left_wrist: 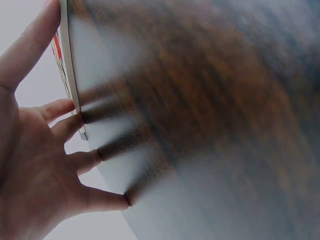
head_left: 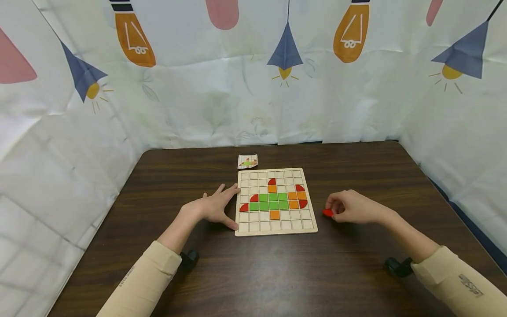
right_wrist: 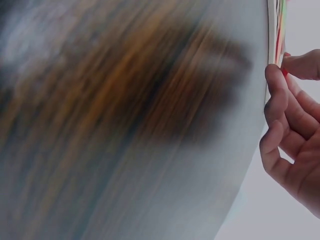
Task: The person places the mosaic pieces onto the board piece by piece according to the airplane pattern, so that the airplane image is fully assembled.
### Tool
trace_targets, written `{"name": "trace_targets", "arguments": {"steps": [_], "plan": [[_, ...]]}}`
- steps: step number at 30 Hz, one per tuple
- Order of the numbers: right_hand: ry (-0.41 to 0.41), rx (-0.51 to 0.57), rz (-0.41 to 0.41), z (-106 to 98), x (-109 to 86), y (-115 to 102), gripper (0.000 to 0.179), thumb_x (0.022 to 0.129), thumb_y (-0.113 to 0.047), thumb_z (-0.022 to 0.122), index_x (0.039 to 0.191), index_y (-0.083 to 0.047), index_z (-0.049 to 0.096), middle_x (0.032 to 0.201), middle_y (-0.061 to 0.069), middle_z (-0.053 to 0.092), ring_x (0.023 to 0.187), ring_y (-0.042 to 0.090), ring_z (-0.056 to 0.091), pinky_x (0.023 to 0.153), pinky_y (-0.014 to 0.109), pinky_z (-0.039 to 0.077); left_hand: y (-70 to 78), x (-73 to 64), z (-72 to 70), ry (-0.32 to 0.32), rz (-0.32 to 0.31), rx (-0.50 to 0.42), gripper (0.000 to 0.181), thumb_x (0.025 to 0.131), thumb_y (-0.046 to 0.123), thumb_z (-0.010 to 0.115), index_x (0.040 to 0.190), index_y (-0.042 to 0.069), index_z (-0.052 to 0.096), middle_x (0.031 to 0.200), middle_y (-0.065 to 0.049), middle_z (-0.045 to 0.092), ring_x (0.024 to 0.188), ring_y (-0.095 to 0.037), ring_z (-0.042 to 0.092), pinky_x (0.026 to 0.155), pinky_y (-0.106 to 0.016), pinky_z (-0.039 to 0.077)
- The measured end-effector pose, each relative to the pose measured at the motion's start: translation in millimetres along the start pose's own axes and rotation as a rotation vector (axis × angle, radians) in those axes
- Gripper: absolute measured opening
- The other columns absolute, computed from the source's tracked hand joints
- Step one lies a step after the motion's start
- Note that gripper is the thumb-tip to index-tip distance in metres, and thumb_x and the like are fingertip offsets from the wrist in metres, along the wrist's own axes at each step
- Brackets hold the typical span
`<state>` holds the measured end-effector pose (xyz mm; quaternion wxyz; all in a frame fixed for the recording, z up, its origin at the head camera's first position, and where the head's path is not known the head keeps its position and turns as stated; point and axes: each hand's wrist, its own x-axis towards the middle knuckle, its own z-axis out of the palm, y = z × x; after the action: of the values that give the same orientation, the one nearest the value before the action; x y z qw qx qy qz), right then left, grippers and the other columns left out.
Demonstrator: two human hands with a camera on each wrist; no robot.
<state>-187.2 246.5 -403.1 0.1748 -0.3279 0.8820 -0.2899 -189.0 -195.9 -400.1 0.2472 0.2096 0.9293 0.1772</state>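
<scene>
A light wooden grid board point(head_left: 253, 177) lies on the dark table, with green squares point(head_left: 273, 201), orange squares and red rounded pieces set in its cells. My left hand point(head_left: 214, 206) has its fingers spread at the board's left edge; thumb and fingertips touch that edge, also seen in the left wrist view around the board's side point(left_wrist: 71, 65). Right of the board, my right hand point(head_left: 352, 207) pinches a red piece point(head_left: 328, 212) between thumb and fingers, just above or on the table. In the right wrist view only a sliver of red shows at the fingertips.
A small picture card point(head_left: 247, 161) with a similar coloured pattern lies behind the board's upper left corner. The brown wooden table point(head_left: 253, 273) stretches around the board. White curtains printed with lamps point(head_left: 285, 48) hang behind and at both sides.
</scene>
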Motion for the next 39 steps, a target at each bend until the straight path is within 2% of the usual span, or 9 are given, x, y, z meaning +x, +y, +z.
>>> {"name": "trace_targets", "arguments": {"steps": [10,18,30,39], "plan": [[-0.019,0.048,-0.023,8,12.3,-11,0.017,0.090,-0.004,0.072,0.107,-0.005,0.068,0.083,-0.006,0.064,0.072,0.010,0.058,0.066,0.027,0.052,0.3,1.6,0.5,0.002,-0.009,0.017,0.117,0.079,0.054,0.087,0.165,0.012,0.019,0.172,-0.012,0.004,0.155,-0.043,-0.001,0.106,-0.083,0.008],[-0.015,0.026,-0.056,16,24.2,-20,0.016,0.091,-0.005,0.073,0.105,-0.011,0.069,0.082,-0.009,0.064,0.071,0.010,0.058,0.066,0.027,0.052,-0.1,2.1,-0.3,0.008,-0.007,0.009,0.117,0.079,0.053,0.087,0.165,0.012,0.019,0.172,-0.011,0.004,0.155,-0.042,-0.002,0.106,-0.083,0.007],[0.000,0.042,-0.094,29,40.4,-39,0.016,0.089,-0.006,0.076,0.105,-0.005,0.070,0.081,-0.009,0.063,0.073,0.009,0.058,0.068,0.026,0.052,0.3,2.1,0.0,0.000,-0.022,0.009,0.117,0.079,0.054,0.086,0.166,0.013,0.019,0.172,-0.010,0.003,0.155,-0.041,-0.002,0.107,-0.083,0.007],[0.008,0.043,-0.125,41,53.0,-51,0.013,0.090,-0.009,0.077,0.102,-0.007,0.072,0.082,-0.011,0.064,0.074,0.006,0.060,0.069,0.026,0.053,0.3,2.0,0.6,-0.001,-0.027,0.005,0.118,0.079,0.054,0.087,0.166,0.013,0.019,0.172,-0.010,0.003,0.155,-0.041,-0.002,0.107,-0.082,0.006]]}}
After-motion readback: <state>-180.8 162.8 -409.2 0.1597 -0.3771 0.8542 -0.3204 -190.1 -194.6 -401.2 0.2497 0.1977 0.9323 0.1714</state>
